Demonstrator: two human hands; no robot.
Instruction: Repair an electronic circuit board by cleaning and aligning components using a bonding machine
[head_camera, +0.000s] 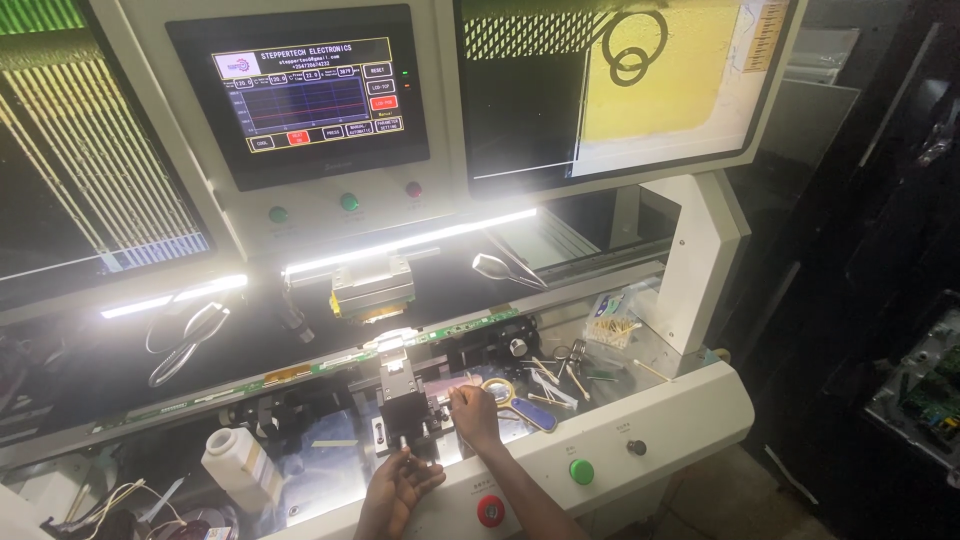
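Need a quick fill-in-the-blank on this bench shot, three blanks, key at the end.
1. The round push button on the white front panel of the machine, right of the right hand, is coloured ____.
2. The white plastic bottle stands to the ____ of the left hand.
3. The magnifying glass with the blue handle lies just right of the ____ hand.

Missing words: green; left; right
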